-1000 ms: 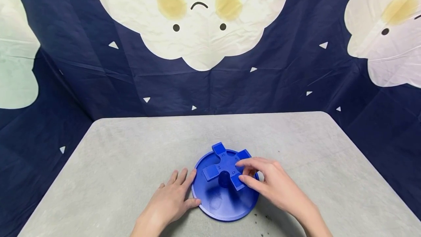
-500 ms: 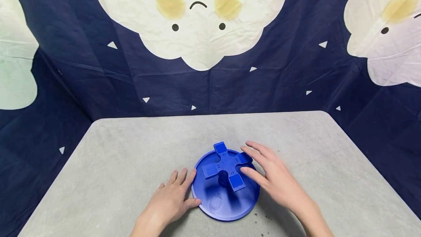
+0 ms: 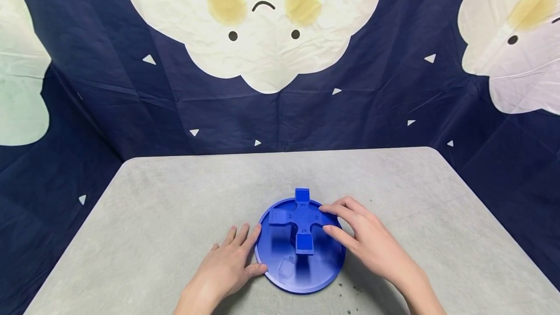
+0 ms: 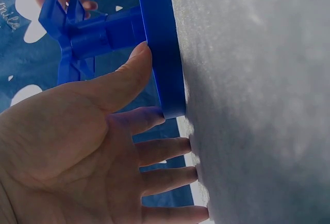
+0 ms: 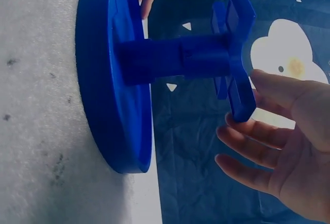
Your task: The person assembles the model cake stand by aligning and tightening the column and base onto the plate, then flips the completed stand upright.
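A blue round dish (image 3: 302, 283) with a raised rim lies on the table. From its middle rises a blue post (image 5: 170, 59), topped by a blue four-armed cross (image 3: 303, 218) with small numbers marked on it. My left hand (image 3: 223, 264) lies flat beside the dish, fingers straight, with thumb and index finger touching the rim. My right hand (image 3: 367, 237) holds the right arm of the cross between thumb and index finger. In the right wrist view, its other fingers hang free below that arm.
The grey table (image 3: 197, 193) stretches around the dish to rounded back corners. Dark specks (image 3: 350, 288) lie at the front right of the dish. A navy cloth (image 3: 227, 115) with cloud prints hangs behind the table and at both sides.
My right hand let the cross go, opened, then took hold of its right arm. The cross has turned clockwise until its arms point straight back, front and sideways. My left hand stayed put.
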A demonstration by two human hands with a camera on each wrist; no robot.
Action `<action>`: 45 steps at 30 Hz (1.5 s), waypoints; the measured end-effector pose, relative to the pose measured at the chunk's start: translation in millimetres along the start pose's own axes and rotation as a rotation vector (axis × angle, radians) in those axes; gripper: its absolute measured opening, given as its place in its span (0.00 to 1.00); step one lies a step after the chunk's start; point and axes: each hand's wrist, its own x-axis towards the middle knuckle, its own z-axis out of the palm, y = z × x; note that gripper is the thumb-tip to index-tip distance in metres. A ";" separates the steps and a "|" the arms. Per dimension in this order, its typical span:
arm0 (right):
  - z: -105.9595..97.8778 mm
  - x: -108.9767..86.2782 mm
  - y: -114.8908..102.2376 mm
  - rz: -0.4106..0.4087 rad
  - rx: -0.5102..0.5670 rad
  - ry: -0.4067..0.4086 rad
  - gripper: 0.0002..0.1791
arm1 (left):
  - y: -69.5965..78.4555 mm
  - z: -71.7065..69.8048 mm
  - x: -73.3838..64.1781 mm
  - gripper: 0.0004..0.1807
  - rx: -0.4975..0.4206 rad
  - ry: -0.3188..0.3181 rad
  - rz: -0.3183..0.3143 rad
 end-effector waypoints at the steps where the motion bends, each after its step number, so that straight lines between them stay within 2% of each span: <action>1: -1.0 -0.4 -0.2 -0.003 0.003 -0.004 0.17 | 0.1 0.0 0.1 0.47 0.000 -0.002 -0.002; 15: -5.1 -3.2 -5.3 -0.114 0.072 -0.039 0.16 | -0.2 0.9 -0.4 0.47 0.004 0.004 0.001; 23: -4.8 -2.5 -13.6 -0.087 0.108 -0.100 0.20 | -0.3 0.7 -0.2 0.47 0.003 0.002 0.005; 28: -4.1 -2.7 -17.4 -0.100 0.134 -0.090 0.16 | 0.3 0.2 0.4 0.47 0.005 -0.006 -0.003; 31: -4.0 -2.9 -17.5 -0.120 0.147 -0.043 0.13 | 0.7 -0.1 0.8 0.47 0.006 -0.010 -0.006; 35: -4.7 -1.4 -15.3 -0.143 0.096 0.106 0.11 | 1.1 -0.6 1.1 0.47 0.007 -0.011 -0.006; 38: -6.3 0.0 -12.0 -0.094 0.022 0.170 0.17 | 1.2 -0.7 1.1 0.47 0.007 -0.012 -0.006; 42: -7.2 -0.1 -6.4 -0.009 -0.057 0.103 0.26 | 1.2 -0.7 1.0 0.46 0.005 -0.016 -0.011; 45: -5.9 -0.9 -2.2 0.006 -0.085 0.048 0.27 | 1.2 -0.6 1.0 0.46 0.005 -0.017 -0.012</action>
